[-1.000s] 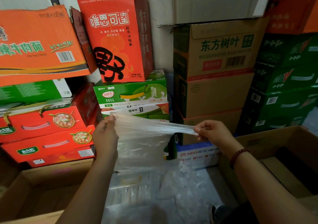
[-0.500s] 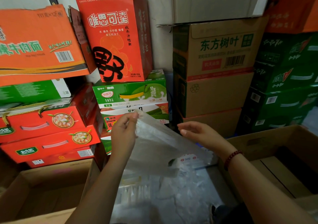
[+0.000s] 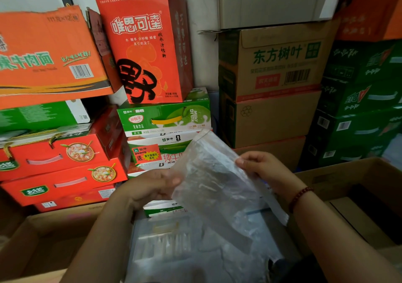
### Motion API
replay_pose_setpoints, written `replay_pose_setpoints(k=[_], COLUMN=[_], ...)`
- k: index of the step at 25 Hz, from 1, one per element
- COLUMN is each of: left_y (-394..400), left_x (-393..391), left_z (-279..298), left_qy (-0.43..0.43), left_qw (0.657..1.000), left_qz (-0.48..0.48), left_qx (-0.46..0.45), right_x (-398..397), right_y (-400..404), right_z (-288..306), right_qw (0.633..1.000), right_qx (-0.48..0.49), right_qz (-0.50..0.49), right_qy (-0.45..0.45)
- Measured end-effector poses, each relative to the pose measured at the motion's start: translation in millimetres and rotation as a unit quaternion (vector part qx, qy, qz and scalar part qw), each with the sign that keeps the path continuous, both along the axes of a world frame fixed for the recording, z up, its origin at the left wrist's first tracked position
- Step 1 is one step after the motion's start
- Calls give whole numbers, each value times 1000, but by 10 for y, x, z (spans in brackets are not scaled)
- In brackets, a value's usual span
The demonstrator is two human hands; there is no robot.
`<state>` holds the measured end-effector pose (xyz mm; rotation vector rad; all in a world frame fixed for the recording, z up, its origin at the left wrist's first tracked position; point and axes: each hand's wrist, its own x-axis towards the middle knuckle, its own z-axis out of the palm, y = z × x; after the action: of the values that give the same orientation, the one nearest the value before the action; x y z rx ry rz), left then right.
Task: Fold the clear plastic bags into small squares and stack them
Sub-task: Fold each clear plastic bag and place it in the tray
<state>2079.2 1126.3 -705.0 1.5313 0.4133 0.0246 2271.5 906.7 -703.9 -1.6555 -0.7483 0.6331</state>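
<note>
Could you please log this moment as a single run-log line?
step: folding | left hand: grips clear plastic bag | right hand: pinches bag edge | stacked: none visible

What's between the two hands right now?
Only the clear bag: the left hand and right hand each grip an edge, seen in the head view.

crinkled clear plastic bag (image 3: 217,180), matt cardboard boxes (image 3: 269,117)

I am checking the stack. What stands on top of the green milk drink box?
A tall red gift bag with rope handles stands on the green milk drink box. The bag's contents cannot be seen, and it covers part of the box's top.
</note>
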Motion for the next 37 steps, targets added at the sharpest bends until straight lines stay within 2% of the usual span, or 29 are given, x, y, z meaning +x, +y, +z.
replay_pose_setpoints(k=[2, 5, 6, 7, 9, 11, 16, 21, 23, 25, 27, 31, 37], left_y=[-20, -138, -202, -252, -339, -386, -348, -423, -385, -330, -282, -238, -194], left_x=[70, 236, 274, 302, 347, 391, 420, 401, 367, 320, 287, 263, 224], left_z=[-66, -117, -119, -138, -204, -268, -260, -153, -117, -100, -91, -50, -48], left_qy=[-38, -128, -134, -122, -71, -30, -46, -75, -91, -92, -90, -90, -45], left_qw=[994, 941, 929, 934, 967, 983, 974, 946, 950, 968, 972, 958, 937], left_qz=[50, 142, 140, 126, 99, 121, 220, 301, 273, 199, 162, 169, 158], left_qx=[-89, -281, -315, -311, -224, -138, -34, 97, 122, 124, 143, 212, 307], right_x=[-1, -26, -34, -36, -27, -18, -29, -24, 4, 39, 46, 35, 26], right_y=[0, 53, 74, 90, 110, 113, 116, 89, 43, -3, -35, -37, 3], right_z=[-22, -56, -62, -75, -114, -144, -125, -103, -68, -35, 4, 21, -17], right_qw=[1000, 992, 988, 983, 977, 972, 971, 986, 994, 998, 999, 1000, 992], right_qx=[4, 34, 43, 47, 46, 42, 21, 31, 33, 17, 7, -29, -63], right_qz=[-23, -78, -98, -116, -146, -176, -211, -148, -87, -29, -4, 7, -29], right_qy=[20, 91, 114, 131, 147, 149, 107, 71, 55, 49, 52, 1, -108])
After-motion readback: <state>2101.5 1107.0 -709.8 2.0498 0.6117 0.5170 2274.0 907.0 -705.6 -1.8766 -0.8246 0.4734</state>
